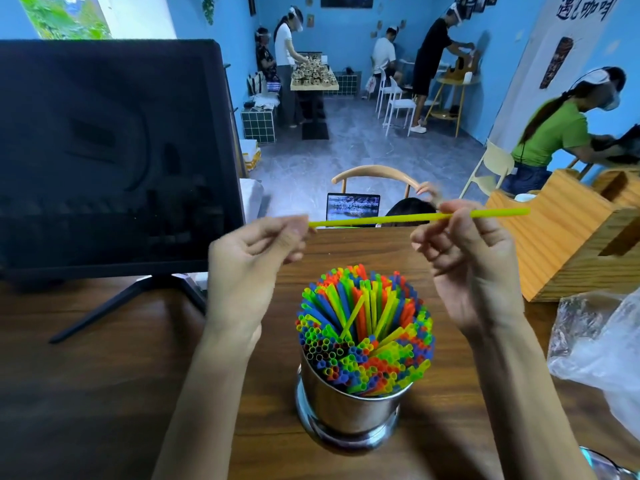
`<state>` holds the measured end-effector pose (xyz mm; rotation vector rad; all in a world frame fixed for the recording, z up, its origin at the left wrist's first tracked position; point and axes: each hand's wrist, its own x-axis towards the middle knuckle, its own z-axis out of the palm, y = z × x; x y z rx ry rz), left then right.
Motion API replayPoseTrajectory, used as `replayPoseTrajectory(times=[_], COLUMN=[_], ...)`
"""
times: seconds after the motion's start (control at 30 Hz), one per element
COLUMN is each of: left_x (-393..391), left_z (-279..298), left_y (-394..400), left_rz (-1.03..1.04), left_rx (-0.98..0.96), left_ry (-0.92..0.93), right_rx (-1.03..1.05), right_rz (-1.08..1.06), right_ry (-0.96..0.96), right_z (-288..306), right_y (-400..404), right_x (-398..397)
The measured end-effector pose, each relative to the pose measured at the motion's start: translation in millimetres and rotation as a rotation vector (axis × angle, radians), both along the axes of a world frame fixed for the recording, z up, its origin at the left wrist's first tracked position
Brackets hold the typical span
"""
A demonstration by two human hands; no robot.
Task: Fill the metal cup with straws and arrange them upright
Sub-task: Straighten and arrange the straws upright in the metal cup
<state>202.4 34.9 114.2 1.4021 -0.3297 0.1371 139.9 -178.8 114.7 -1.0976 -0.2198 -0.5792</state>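
A shiny metal cup (346, 407) stands on the wooden table near its front, packed with several upright straws (367, 330) in red, blue, green and yellow. Above the cup a single yellow-green straw (374, 220) lies level. My left hand (252, 268) pinches its left end between thumb and fingertips. My right hand (467, 261) pinches it near the right end, and a short length sticks out past the fingers to the right. Both hands hover above and a little behind the cup, one on each side.
A black monitor (110, 150) on a stand fills the left of the table. A wooden slotted box (568, 237) sits at the right, with a crumpled clear plastic bag (599, 344) in front of it. A chair and several people are beyond the table's far edge.
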Motion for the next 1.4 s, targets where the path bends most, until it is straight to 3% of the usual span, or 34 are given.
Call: replayPoseTrajectory(times=[0.13, 0.2, 0.3, 0.37, 0.53, 0.63, 0.83, 1.0, 1.13, 1.4], left_x=[2, 4, 11, 11, 8, 7, 2, -3, -13, -19], left_z=[-2, -7, -17, -19, -14, -13, -8, 3, 15, 21], left_y=[11, 8, -1, -5, -7, -6, -7, -3, 0, -6], left_rz=[-0.366, -0.293, -0.098, -0.160, -0.254, -0.254, -0.229, -0.205, -0.305, -0.206], left_rx=[0.406, 0.409, 0.506, 0.598, 0.572, 0.556, 0.323, 0.076, -0.201, -0.371], left_ry=[0.013, -0.013, -0.051, -0.039, -0.001, -0.001, 0.106, 0.046, 0.037, 0.000], right_rx=[0.052, -0.013, -0.295, -0.472, -0.845, -0.883, -0.866, -0.900, -0.810, -0.559], right_rz=[-0.098, -0.194, -0.322, -0.281, -0.289, -0.280, -0.165, -0.053, 0.217, 0.103], right_ry=[-0.051, -0.069, -0.118, -0.070, 0.064, 0.137, 0.330, 0.225, 0.258, 0.126], right_z=[6, 8, 3, -2, -11, -16, -17, -13, -9, -11], right_y=[2, 6, 7, 9, 12, 7, 7, 6, 13, 14], right_x=[-4, -6, -5, -4, 1, 4, 9, 4, 1, 5])
